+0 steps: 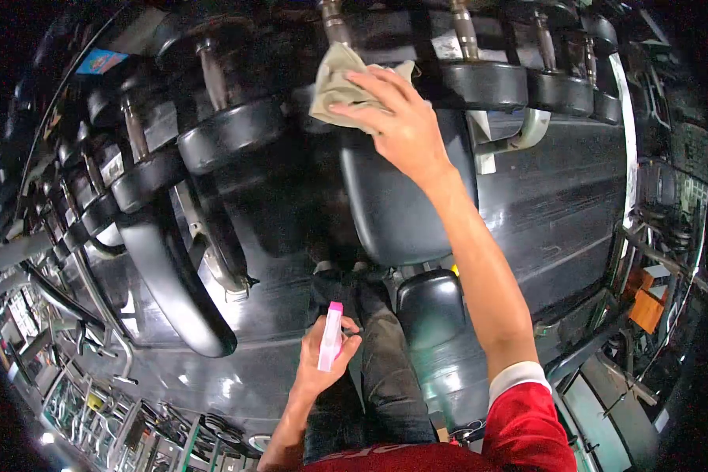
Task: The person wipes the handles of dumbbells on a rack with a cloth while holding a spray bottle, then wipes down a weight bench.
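My right hand (405, 126) reaches forward with its fingers bent over a beige cloth (340, 86). The cloth lies against a black dumbbell (334, 27) on the rack, whose near end is mostly hidden behind the cloth. Close to my body, my left hand (322, 354) is wrapped round a pink-and-white spray bottle (331, 338), seen from above. A black padded bench (401, 197) sits just below the right hand and forearm.
More dumbbells (232, 134) line the rack on the left, and others (484, 82) on the right. A second padded bench (173, 275) stands at left. A smaller black seat (431, 307) is beside my legs. Gym machines (126, 429) fill the lower left.
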Tool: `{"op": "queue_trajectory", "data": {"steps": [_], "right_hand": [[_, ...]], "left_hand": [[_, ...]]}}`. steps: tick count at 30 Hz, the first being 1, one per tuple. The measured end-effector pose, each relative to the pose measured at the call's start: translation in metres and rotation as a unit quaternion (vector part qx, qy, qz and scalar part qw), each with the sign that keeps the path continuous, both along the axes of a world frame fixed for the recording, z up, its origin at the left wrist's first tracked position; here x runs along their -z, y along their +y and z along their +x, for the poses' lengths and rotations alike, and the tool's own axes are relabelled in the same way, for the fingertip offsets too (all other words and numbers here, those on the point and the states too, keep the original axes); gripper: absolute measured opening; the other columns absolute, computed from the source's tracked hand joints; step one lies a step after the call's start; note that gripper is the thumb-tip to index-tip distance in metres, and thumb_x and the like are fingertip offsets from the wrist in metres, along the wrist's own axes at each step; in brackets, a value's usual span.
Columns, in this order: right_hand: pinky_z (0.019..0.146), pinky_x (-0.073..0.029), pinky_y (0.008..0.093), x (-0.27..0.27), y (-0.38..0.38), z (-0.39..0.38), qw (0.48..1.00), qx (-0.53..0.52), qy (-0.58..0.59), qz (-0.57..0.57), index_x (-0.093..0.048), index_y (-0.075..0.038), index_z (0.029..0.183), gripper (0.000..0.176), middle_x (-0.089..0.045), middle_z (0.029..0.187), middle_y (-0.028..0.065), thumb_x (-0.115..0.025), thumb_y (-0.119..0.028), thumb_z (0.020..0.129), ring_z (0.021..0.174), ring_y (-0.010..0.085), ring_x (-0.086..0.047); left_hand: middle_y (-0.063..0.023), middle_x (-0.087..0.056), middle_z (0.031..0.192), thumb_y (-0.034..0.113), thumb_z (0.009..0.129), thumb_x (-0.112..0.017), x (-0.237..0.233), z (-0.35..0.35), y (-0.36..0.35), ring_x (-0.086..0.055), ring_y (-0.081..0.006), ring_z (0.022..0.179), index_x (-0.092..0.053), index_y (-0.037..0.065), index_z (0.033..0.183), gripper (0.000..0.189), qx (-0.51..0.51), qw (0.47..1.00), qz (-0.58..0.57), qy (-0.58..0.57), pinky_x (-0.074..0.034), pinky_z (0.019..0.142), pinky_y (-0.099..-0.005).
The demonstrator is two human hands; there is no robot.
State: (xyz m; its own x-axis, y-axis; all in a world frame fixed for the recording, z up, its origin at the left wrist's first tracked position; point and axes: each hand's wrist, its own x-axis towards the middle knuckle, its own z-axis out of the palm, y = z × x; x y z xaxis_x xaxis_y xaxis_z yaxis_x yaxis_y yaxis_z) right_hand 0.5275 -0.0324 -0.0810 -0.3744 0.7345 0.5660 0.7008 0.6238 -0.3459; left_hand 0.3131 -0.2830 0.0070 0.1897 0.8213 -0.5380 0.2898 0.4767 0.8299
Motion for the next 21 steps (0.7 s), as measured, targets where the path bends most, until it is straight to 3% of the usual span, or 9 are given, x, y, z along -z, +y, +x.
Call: {"op": "queue_trajectory", "data": {"steps": [2,3,7,8,10,14,17,20,21], "right_hand": [[0.094,-0.047,0.0381,0.006,-0.005,0.009,0.986,0.085,0.131,-0.05,-0.068,-0.018,0.103,0.044,-0.058,0.119,0.0065,-0.063,0.004,0.065,0.111,0.0301,-0.055],[0.092,-0.048,0.0383,0.009,-0.009,0.008,0.963,0.143,0.208,-0.091,-0.066,-0.015,0.11,0.045,-0.059,0.118,0.0107,-0.061,0.006,0.07,0.107,0.0318,-0.057],[0.091,-0.046,0.0388,0.007,-0.006,-0.002,0.851,0.316,0.382,-0.174,-0.062,-0.014,0.116,0.047,-0.057,0.118,0.0144,-0.061,0.007,0.074,0.108,0.0349,-0.055],[0.091,-0.046,0.0388,0.002,-0.007,-0.009,0.851,0.314,0.384,-0.172,-0.062,-0.014,0.116,0.047,-0.057,0.118,0.0144,-0.061,0.007,0.074,0.108,0.0349,-0.055],[0.093,-0.044,0.0417,-0.008,-0.01,-0.024,0.926,0.304,0.191,-0.12,-0.064,-0.016,0.113,0.046,-0.055,0.119,0.0133,-0.061,0.006,0.073,0.11,0.0365,-0.051],[0.096,-0.043,0.0414,-0.017,-0.012,-0.02,0.991,0.112,0.033,-0.066,-0.069,-0.021,0.101,0.046,-0.057,0.12,0.0091,-0.064,0.004,0.063,0.112,0.0328,-0.05],[0.093,-0.047,0.0361,-0.007,-0.008,0.006,0.969,0.175,0.14,-0.102,-0.068,-0.017,0.105,0.045,-0.059,0.116,0.0115,-0.062,0.007,0.068,0.109,0.0302,-0.056],[0.089,-0.048,0.0384,-0.001,0.001,0.008,0.884,0.302,0.308,-0.181,-0.06,-0.014,0.117,0.039,-0.058,0.113,0.0158,-0.058,0.003,0.082,0.107,0.0352,-0.056],[0.088,-0.047,0.0395,-0.004,-0.003,0.003,0.895,0.315,0.25,-0.191,-0.059,-0.015,0.118,0.034,-0.058,0.111,0.0167,-0.055,0.0,0.088,0.104,0.0371,-0.056]], "left_hand": [[-0.0049,-0.062,0.093,0.007,0.079,-0.066,-0.004,0.002,0.004,-0.055,-0.0107,0.072,-0.058,0.002,0.096,0.019,0.004,0.998,-0.062,-0.009,-0.046,0.066,-0.0258],[-0.0032,-0.058,0.071,0.004,0.079,-0.068,0.0,0.005,0.006,-0.052,-0.0091,0.055,-0.058,0.002,0.092,0.017,0.003,1.0,0.005,-0.008,-0.043,0.052,-0.0255],[-0.0035,-0.06,0.074,0.004,0.079,-0.068,0.001,0.007,0.009,-0.052,-0.0096,0.055,-0.057,0.004,0.094,0.019,-0.021,0.999,-0.008,-0.033,-0.043,0.052,-0.0255],[-0.0035,-0.06,0.074,0.004,0.079,-0.068,0.002,0.005,0.008,-0.052,-0.0096,0.055,-0.057,0.004,0.094,0.019,-0.022,0.999,-0.005,-0.031,-0.043,0.052,-0.0255],[-0.0036,-0.06,0.074,0.004,0.079,-0.069,0.002,0.004,0.01,-0.051,-0.0096,0.055,-0.058,0.005,0.095,0.019,0.018,1.0,0.011,-0.001,-0.043,0.052,-0.0253],[-0.0025,-0.056,0.068,0.006,0.079,-0.07,-0.002,0.01,0.018,-0.05,-0.009,0.053,-0.059,0.005,0.093,0.018,0.015,1.0,0.024,0.0,-0.041,0.05,-0.0253],[-0.0014,-0.054,0.063,0.007,0.079,-0.071,-0.002,0.01,0.021,-0.048,-0.0088,0.051,-0.06,0.005,0.093,0.018,0.003,1.0,-0.001,-0.017,-0.041,0.049,-0.0256],[-0.0006,-0.053,0.06,0.007,0.078,-0.071,0.0,0.01,0.014,-0.047,-0.0086,0.049,-0.06,0.006,0.093,0.018,0.014,1.0,0.016,-0.002,-0.04,0.049,-0.0256],[-0.001,-0.054,0.062,0.007,0.078,-0.071,0.0,0.01,0.011,-0.048,-0.0087,0.05,-0.06,0.006,0.093,0.018,-0.001,1.0,0.011,-0.01,-0.041,0.049,-0.0256]]}}
